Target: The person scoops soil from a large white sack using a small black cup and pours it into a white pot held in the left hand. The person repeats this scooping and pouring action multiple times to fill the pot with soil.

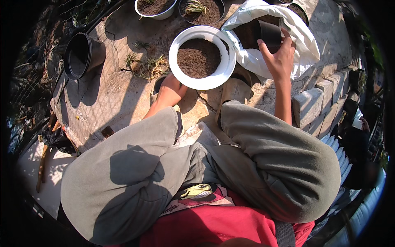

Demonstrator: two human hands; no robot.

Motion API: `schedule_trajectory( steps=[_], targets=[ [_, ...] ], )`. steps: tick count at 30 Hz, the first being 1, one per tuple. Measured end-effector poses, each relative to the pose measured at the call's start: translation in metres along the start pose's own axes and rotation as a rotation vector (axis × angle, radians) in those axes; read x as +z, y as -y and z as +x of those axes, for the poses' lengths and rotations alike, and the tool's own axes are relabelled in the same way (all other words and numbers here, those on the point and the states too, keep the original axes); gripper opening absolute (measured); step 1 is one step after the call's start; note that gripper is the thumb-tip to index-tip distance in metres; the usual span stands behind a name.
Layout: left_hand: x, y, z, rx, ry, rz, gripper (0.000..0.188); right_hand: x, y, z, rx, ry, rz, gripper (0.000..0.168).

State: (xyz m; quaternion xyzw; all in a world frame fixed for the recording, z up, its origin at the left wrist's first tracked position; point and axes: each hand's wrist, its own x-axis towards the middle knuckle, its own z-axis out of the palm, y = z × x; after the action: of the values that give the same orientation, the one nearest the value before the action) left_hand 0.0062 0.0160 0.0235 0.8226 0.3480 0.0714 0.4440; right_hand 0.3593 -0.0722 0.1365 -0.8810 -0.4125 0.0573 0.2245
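A white plastic pot (pixel 202 83) with brown soil (pixel 199 58) inside stands in front of my feet. My left hand (pixel 171 90) is low at its left side, beside my left shoe; its fingertips are hidden under the pot's rim, so its grip does not show. To the right lies a white sack (pixel 304 51), its mouth rolled wide. My right hand (pixel 279 57) grips a black plastic pot (pixel 270 33) tilted on its side in the sack's mouth. Dark soil shows around that pot within the sack.
Uprooted grassy plants (pixel 149 65) lie on the cracked concrete (pixel 114 92) left of the white pot. Nested black pots (pixel 83 55) rest farther left. Planted pots (pixel 202 12) line the back. Stacked paving blocks (pixel 308 98) stand at right, and a wire fence (pixel 46 55) borders the left.
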Motion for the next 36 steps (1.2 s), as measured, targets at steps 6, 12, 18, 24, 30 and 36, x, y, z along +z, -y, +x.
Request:
schedule_trajectory(
  steps=[6, 12, 18, 24, 30, 36],
  targets=[
    [0.000, -0.003, 0.002, 0.009, 0.007, -0.018, 0.039, 0.034, 0.000, 0.003, -0.083, 0.193, 0.128, 0.091],
    [-0.005, -0.009, 0.001, -0.006, 0.003, -0.035, 0.039, 0.021, -0.015, 0.004, 0.099, 0.153, 0.441, 0.088],
    [-0.006, -0.012, 0.003, 0.000, -0.005, -0.066, 0.038, -0.011, -0.008, -0.008, 0.166, -0.035, 0.540, 0.086],
    [0.006, 0.007, -0.001, 0.017, -0.023, -0.007, 0.039, -0.014, 0.017, -0.026, 0.063, -0.071, 0.655, 0.086],
    [0.005, 0.006, -0.001, 0.023, -0.019, -0.010, 0.039, -0.013, 0.044, -0.037, -0.386, -0.208, 0.169, 0.100],
    [0.005, 0.005, -0.002, 0.026, -0.018, -0.013, 0.040, 0.000, 0.020, -0.030, -0.158, -0.257, 0.245, 0.099]
  ],
)
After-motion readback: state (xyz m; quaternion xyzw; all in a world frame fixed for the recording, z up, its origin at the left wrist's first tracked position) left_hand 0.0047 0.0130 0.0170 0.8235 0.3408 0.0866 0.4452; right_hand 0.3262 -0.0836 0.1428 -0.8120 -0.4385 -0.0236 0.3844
